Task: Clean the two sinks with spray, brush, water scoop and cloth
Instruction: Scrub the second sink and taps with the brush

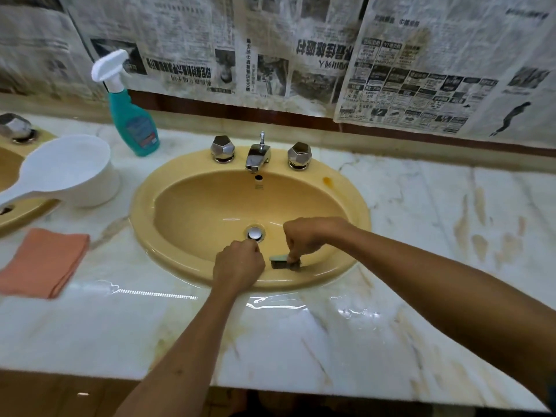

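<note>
A person's right hand (304, 236) grips a small stiff scrub brush (284, 262), best held by its rigid back, at six o'clock inside the slick yellow sink (144, 203), while the left hand (239, 263) is an empty fist beside it.

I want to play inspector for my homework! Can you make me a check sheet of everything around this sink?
Surface: marble counter, wet and glossy near the front rim, brownish stains at right.
Job's things: yellow sink; spray bottle upright behind it; white water scoop and orange cloth on the counter at left; brush on the basin's near wall.
Clutter: orange stain on the sink rim.
Grippers: right hand grips the brush; left hand curled, by the drain plug.
Cables: nothing seen.
Surroundings: newspaper covers the wall; second sink at left edge.
</note>
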